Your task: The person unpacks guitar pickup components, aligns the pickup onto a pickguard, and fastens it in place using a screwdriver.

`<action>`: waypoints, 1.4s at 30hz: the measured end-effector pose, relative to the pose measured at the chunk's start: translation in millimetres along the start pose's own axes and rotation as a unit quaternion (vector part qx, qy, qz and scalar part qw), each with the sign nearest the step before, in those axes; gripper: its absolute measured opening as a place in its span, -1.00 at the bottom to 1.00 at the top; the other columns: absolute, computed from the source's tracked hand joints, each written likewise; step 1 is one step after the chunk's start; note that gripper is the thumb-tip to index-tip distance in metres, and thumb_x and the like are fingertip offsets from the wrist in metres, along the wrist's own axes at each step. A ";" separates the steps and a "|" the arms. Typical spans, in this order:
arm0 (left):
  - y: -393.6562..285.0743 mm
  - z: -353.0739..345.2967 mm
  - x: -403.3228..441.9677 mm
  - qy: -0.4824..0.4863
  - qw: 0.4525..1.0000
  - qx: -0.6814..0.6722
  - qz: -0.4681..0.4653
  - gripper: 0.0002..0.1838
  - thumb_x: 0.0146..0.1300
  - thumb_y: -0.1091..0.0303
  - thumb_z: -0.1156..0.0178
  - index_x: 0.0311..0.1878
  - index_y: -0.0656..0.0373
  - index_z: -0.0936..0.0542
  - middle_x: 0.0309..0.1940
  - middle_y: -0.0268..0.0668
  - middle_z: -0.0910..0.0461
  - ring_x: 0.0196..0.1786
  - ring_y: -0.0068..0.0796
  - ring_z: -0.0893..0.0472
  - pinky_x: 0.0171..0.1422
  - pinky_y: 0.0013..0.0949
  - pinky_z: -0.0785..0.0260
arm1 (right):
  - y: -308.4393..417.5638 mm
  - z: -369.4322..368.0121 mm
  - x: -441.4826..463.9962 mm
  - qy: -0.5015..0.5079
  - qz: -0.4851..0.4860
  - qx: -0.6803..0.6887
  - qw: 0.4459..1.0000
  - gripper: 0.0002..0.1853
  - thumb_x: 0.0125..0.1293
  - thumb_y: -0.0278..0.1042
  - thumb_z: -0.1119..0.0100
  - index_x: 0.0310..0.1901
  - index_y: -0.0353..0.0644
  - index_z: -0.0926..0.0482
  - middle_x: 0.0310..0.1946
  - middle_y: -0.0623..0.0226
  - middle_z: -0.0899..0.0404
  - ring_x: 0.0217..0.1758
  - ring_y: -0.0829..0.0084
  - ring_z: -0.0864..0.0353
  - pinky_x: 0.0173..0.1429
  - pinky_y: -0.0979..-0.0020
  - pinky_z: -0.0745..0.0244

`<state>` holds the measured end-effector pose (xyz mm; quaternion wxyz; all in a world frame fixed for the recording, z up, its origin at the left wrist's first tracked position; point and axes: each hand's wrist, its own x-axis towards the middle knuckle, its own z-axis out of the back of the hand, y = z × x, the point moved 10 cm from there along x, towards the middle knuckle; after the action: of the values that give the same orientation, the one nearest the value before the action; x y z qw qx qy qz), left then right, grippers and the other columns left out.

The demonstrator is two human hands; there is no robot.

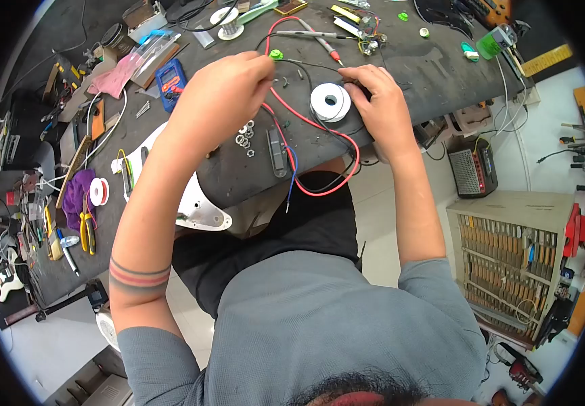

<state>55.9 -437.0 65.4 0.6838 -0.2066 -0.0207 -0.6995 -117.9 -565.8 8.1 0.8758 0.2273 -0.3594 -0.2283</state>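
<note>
My left hand [241,81] is closed above the dark bench, its fingertips mostly hidden beside a small bright green piece [276,54]. What it grips I cannot make out. A thin black wire [309,64] runs from near that hand to my right hand [377,95], whose thumb and finger pinch its end. Just left of the right hand lies a white spool [321,101]. A red test probe [326,49] points toward the right fingertips, and a red cable [306,119] loops between my arms. Below it are a dark grey flat tool [277,154] and a blue wire [294,177].
Several metal nuts and washers [244,139] lie near my left forearm. Beyond it are a blue multimeter [169,84], yellow-handled pliers [87,233] and a purple cloth [76,196]. A solder spool [227,26] stands at the back. A speaker box [471,169] and tool cabinet [509,264] are at right.
</note>
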 end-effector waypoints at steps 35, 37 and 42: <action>-16.1 54.8 -167.2 -0.165 0.933 -0.276 0.161 -0.79 0.27 0.76 -0.42 -0.08 0.31 -0.73 -0.19 -0.23 -0.73 -0.16 -0.39 -0.72 -0.03 -0.35 -0.57 | 40.5 35.0 -11.7 -0.121 -0.067 0.026 0.990 -0.73 0.51 -0.61 -0.26 0.17 -0.30 -0.77 0.02 0.19 -0.77 0.05 0.22 -0.76 0.18 0.25 -0.63; -26.2 53.8 -163.2 -0.164 0.943 -0.266 0.114 -0.77 0.25 0.75 -0.44 -0.10 0.29 -0.70 -0.18 -0.21 -0.72 -0.15 -0.29 -0.74 -0.04 -0.31 -0.58 | 98.6 25.0 -18.7 -0.054 -0.029 0.087 0.994 -0.73 0.48 -0.63 -0.31 0.16 -0.30 -0.76 -0.04 0.19 -0.76 0.00 0.22 -0.76 0.13 0.25 -0.63; -40.3 58.1 -154.8 -0.152 0.962 -0.215 0.067 -0.77 0.28 0.67 -0.46 -0.07 0.23 -0.68 -0.19 -0.19 -0.70 -0.16 -0.18 -0.73 -0.09 -0.23 -0.58 | 187.3 -44.1 -44.1 0.183 0.067 0.194 0.961 -0.80 0.40 -0.56 -0.45 0.02 -0.30 -0.73 -0.16 0.13 -0.72 -0.07 0.10 -0.73 0.02 0.18 -0.61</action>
<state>28.9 -269.6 79.6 0.6576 -0.4538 0.0403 -0.6000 -69.4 -382.3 62.0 0.8790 0.4061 -0.2451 -0.0494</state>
